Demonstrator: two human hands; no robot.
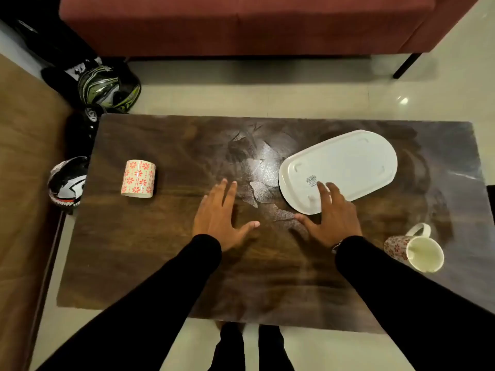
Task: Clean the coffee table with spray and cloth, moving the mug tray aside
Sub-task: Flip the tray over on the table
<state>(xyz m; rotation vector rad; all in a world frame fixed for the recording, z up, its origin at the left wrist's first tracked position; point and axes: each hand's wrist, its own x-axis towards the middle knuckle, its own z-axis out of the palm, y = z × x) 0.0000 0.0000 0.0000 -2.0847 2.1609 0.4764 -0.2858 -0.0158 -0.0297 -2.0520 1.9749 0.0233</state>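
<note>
fingers [231, 192] straight, relaxed on l hand [217, 218] & r hand [333, 220]; r tips over upturned tray [348, 162], stamp [311, 181] unreadable.

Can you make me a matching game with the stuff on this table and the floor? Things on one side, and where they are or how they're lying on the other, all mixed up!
Things:
1. white oval tray
2. white mug with orange flowers
3. white mug with dark red flowers
4. green and black helmet

Places or states:
A. on the floor, past the far left corner of the dark wooden coffee table
B. lying on its side near the table's right end
C. underside up, with the right hand reaching over its edge
D. near the table's left end

Pairs: 1-C, 2-D, 3-B, 4-A
</note>
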